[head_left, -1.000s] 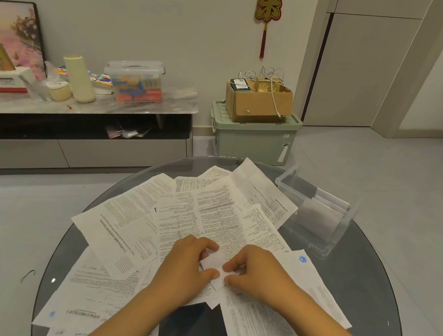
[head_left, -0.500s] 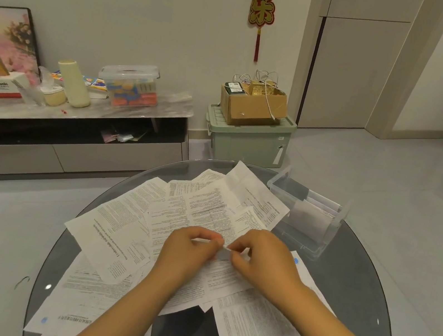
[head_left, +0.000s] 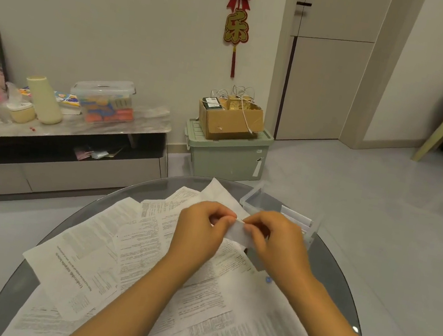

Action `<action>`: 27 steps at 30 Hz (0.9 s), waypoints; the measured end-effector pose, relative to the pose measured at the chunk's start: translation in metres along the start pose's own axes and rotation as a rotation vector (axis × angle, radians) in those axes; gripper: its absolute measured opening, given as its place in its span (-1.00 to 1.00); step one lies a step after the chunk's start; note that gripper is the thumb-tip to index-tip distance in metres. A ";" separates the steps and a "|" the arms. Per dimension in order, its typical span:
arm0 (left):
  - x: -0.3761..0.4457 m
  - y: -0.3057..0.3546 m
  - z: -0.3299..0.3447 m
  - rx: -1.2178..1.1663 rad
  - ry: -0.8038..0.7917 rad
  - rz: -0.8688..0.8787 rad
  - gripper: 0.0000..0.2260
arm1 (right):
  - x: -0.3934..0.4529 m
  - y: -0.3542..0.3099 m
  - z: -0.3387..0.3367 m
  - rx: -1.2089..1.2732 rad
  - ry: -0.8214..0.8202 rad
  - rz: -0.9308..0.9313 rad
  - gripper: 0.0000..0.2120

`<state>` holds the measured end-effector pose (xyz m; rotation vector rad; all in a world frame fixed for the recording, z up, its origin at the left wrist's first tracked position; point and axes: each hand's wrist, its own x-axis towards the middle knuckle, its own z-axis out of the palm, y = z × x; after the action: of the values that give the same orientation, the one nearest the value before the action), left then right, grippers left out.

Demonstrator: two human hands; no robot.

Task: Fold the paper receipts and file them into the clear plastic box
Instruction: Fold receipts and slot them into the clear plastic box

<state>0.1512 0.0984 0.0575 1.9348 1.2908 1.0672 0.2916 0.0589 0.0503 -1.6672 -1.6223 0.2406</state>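
Pale wall (head_left: pixel 122 19), grey tile floor (head_left: pixel 366 221), low TV cabinet (head_left: pixel 55 157), closed door (head_left: pixel 325 82).

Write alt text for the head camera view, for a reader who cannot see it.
Two hands, left hand and right hand, pinch a small folded receipt above a round glass table strewn with printed paper sheets. A clear plastic box holding folded slips stands at the table's far right edge.

I see a round dark glass desk (head_left: pixel 342 279) carrying overlapping printed receipts (head_left: pixel 142 245) (loose, unfolded) and a clear plastic box (head_left: pixel 255 203) at its far right edge.
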 end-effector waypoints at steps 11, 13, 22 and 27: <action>0.052 0.037 0.052 -0.066 -0.133 0.038 -0.78 | 0.045 0.045 -0.042 -0.133 0.299 0.133 -0.87; 0.055 0.036 0.063 0.042 -0.216 0.095 -0.79 | 0.050 0.060 -0.046 -0.166 0.341 0.187 -0.88; 0.072 0.019 0.106 0.563 -0.517 0.380 -0.42 | 0.054 0.100 -0.033 -0.261 0.412 0.169 -0.92; 0.076 0.015 0.113 0.637 -0.524 0.382 -0.38 | 0.055 0.105 -0.027 -0.241 0.500 0.075 -0.93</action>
<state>0.2715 0.1602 0.0337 2.7738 1.0462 0.2380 0.3978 0.1106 0.0229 -1.7886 -1.2459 -0.3273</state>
